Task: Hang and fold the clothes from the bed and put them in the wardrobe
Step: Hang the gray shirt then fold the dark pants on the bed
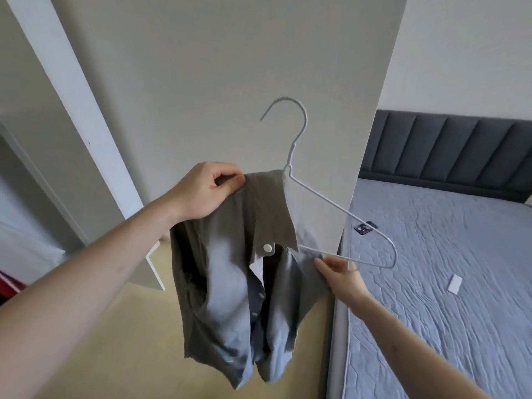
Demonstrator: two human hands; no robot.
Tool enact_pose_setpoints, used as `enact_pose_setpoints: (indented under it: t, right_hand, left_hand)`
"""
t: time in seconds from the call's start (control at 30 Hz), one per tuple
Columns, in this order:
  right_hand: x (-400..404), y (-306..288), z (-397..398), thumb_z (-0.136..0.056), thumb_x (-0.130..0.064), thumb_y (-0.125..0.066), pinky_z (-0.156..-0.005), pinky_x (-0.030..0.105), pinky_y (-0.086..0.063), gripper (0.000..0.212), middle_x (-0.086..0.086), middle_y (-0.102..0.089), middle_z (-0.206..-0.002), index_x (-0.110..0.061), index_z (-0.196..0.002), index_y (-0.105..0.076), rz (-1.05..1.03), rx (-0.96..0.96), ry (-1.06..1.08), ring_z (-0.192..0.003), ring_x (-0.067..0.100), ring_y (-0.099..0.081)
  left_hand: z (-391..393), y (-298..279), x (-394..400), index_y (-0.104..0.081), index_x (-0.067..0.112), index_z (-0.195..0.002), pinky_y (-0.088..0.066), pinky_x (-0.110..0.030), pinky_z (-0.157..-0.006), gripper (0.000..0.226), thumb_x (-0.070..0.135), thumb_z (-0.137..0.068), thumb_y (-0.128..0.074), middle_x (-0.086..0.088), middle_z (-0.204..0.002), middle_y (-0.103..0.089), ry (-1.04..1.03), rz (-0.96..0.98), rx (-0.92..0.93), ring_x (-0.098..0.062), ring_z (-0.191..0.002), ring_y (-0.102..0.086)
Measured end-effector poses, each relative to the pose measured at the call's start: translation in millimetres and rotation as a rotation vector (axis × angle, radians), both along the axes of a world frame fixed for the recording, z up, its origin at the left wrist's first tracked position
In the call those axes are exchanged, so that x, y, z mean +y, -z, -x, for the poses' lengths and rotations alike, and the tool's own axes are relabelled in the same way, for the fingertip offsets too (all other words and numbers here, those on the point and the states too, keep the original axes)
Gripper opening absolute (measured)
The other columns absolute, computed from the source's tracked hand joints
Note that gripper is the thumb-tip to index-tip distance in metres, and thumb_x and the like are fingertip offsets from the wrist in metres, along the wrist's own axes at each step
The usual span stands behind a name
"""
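Observation:
A grey button-up shirt (230, 283) hangs in the air in front of me, its left shoulder over a white wire hanger (339, 208). My left hand (207, 191) pinches the shirt's collar and shoulder at the top left. My right hand (342, 272) is lower right, its fingers at the hanger's bottom bar and the shirt's edge. The hanger's right arm sticks out bare past the shirt. The hook points up and to the left. The wardrobe's white panel (230, 82) stands right behind the shirt.
The bed (446, 269) with a grey quilted mattress and dark padded headboard (449, 151) lies to the right. A small white card (455, 283) and a dark small object (363, 228) lie on it. Beige floor (115, 341) is below; an open wardrobe door (69, 96) is at left.

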State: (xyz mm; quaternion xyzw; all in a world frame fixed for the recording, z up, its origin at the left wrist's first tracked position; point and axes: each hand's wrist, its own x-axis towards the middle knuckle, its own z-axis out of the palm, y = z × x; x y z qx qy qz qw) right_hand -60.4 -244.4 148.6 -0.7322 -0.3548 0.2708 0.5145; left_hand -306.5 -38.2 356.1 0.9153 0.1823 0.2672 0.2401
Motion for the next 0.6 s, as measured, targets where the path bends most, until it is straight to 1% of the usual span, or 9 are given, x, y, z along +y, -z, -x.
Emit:
enact_pose_setpoints:
  t: [0.07,0.1,0.17,0.23,0.3,0.37,0.43,0.53,0.6]
  right_hand:
    - [-9,-13,-27,-0.098,-0.036,-0.071,-0.056,0.022,-0.037,0.033,-0.004,-0.059,-0.062,-0.013,-0.074,-0.074,-0.036,0.008,0.057,-0.061,0.009,-0.051]
    - [-12,-20,-42,-0.097,-0.039,-0.071,-0.055,0.022,-0.039,0.033,-0.003,-0.063,-0.063,-0.014,-0.077,-0.077,-0.043,-0.003,0.065,-0.06,0.007,-0.054]
    - [-17,-40,-66,-0.095,-0.044,-0.072,-0.054,0.017,-0.044,0.026,-0.002,-0.073,-0.069,-0.025,-0.08,-0.082,-0.055,-0.048,0.05,-0.061,0.002,-0.062]
    - [-18,-60,-85,-0.094,-0.044,-0.072,-0.055,0.012,-0.045,0.02,-0.003,-0.075,-0.072,-0.033,-0.08,-0.082,-0.059,-0.101,0.018,-0.063,-0.001,-0.064]
    - [-14,-81,-100,-0.093,-0.044,-0.074,-0.058,0.011,-0.049,0.016,-0.008,-0.078,-0.076,-0.038,-0.081,-0.083,-0.046,-0.131,-0.004,-0.067,-0.001,-0.069]
    - [-9,-101,-112,-0.091,-0.047,-0.074,-0.06,0.011,-0.051,0.014,-0.01,-0.079,-0.082,-0.042,-0.082,-0.083,-0.027,-0.15,-0.019,-0.072,0.001,-0.072]
    - [-4,-121,-121,-0.091,-0.05,-0.074,-0.062,0.014,-0.052,0.013,-0.011,-0.079,-0.084,-0.042,-0.083,-0.083,-0.047,-0.16,-0.032,-0.077,0.002,-0.074]
    - [-2,-155,-120,-0.091,-0.052,-0.074,-0.065,0.018,-0.051,0.012,-0.016,-0.078,-0.082,-0.045,-0.084,-0.082,-0.112,-0.231,-0.054,-0.075,-0.001,-0.072]
    - [-3,-177,-107,-0.091,-0.052,-0.074,-0.056,0.014,-0.05,0.014,-0.016,-0.077,-0.079,-0.044,-0.083,-0.081,-0.185,-0.266,-0.104,-0.07,-0.001,-0.071]
  left_hand:
    - [9,6,6,-0.068,0.025,-0.082,-0.043,-0.023,-0.072,0.026,0.026,-0.105,-0.057,0.005,-0.077,-0.065,-0.023,0.031,0.085,-0.004,-0.073,-0.056]
    - [11,9,8,-0.067,0.022,-0.081,-0.041,-0.026,-0.071,0.027,0.026,-0.106,-0.056,0.001,-0.075,-0.061,-0.029,0.045,0.132,-0.005,-0.07,-0.052]
    - [13,14,7,-0.063,0.011,-0.081,-0.038,-0.031,-0.069,0.031,0.026,-0.107,-0.054,-0.013,-0.076,-0.054,-0.044,0.065,0.192,-0.009,-0.069,-0.044]
    - [11,16,5,-0.061,0.004,-0.081,-0.036,-0.032,-0.068,0.034,0.024,-0.107,-0.053,-0.018,-0.075,-0.05,-0.052,0.089,0.185,-0.01,-0.069,-0.042]
    - [8,16,5,-0.065,0.009,-0.081,-0.038,-0.029,-0.069,0.032,0.024,-0.107,-0.054,-0.015,-0.075,-0.055,-0.062,0.119,0.175,-0.008,-0.069,-0.046]
    - [5,18,8,-0.07,0.024,-0.078,-0.04,-0.021,-0.066,0.028,0.028,-0.104,-0.059,0.003,-0.069,-0.059,-0.096,0.109,0.197,-0.001,-0.065,-0.049]
    - [1,23,10,-0.068,0.034,-0.076,-0.045,-0.023,-0.066,0.026,0.033,-0.102,-0.063,0.009,-0.07,-0.064,-0.156,0.048,0.257,-0.005,-0.064,-0.054]
    - [-4,34,15,-0.068,0.029,-0.079,-0.05,-0.037,-0.075,0.024,0.037,-0.101,-0.062,0.006,-0.079,-0.066,-0.299,-0.08,0.295,-0.014,-0.074,-0.058]
    - [-4,41,16,-0.067,0.022,-0.082,-0.049,-0.04,-0.072,0.026,0.037,-0.101,-0.06,0.006,-0.078,-0.062,-0.398,-0.116,0.271,-0.011,-0.073,-0.055]
